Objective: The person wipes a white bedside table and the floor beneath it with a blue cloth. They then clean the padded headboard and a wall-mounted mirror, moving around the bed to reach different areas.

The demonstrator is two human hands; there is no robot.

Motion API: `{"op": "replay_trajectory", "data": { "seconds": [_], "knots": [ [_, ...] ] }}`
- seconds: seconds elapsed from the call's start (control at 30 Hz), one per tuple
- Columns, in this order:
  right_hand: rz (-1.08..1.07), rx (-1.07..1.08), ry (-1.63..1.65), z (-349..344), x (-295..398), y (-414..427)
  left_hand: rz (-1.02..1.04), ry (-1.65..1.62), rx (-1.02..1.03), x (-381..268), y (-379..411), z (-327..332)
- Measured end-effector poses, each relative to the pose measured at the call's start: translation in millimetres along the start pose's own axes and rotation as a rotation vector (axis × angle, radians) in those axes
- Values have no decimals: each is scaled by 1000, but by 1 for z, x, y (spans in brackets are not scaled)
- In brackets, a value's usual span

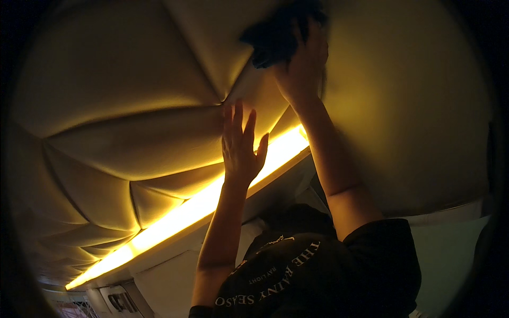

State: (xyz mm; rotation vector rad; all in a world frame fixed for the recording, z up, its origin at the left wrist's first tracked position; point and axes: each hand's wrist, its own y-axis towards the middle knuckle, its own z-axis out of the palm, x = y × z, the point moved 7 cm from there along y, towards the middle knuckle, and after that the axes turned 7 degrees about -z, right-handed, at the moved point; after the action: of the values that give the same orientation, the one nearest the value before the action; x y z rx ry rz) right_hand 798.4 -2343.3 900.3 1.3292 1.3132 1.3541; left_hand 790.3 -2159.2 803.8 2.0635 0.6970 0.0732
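A padded, tufted upholstered panel (131,147) with seams meeting in points spreads before me. My left hand (240,153) lies against it with the fingers apart and nothing held; the fingertips are near a point where several seams meet. Higher up, my right hand (304,65) holds a dark bunched cloth (274,37) against the panel, close to its right edge. Some of the right fingers are lost in the dark cloth. Behind my left wrist, a bright warm strip light (179,210) runs diagonally along the panel's edge.
A smooth, dimly lit surface (409,119) adjoins the panel on the right. A ledge (278,171) borders the strip light. At lower left is a pale object with a dark fitting (121,302), too unclear to name. My dark printed shirt (318,274) fills the lower middle.
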Motion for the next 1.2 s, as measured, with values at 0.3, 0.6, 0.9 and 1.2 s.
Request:
{"op": "replay_trajectory", "data": {
  "seconds": [0.3, 0.6, 0.9, 1.2],
  "knots": [
    [-77, 386, 159, 15, 88, -165, -472, -364, 104, 37, -104, 21],
    [-71, 779, 646, -5, 119, -243, -395, -100, -53, 47, -150, -37],
    [-466, 1012, 631, 21, 215, -265, -731, 159, -277, 48, -238, -88],
    [-636, 983, 818, 38, 347, -302, -840, 455, -523, 10, -290, -167]
  ]
}}
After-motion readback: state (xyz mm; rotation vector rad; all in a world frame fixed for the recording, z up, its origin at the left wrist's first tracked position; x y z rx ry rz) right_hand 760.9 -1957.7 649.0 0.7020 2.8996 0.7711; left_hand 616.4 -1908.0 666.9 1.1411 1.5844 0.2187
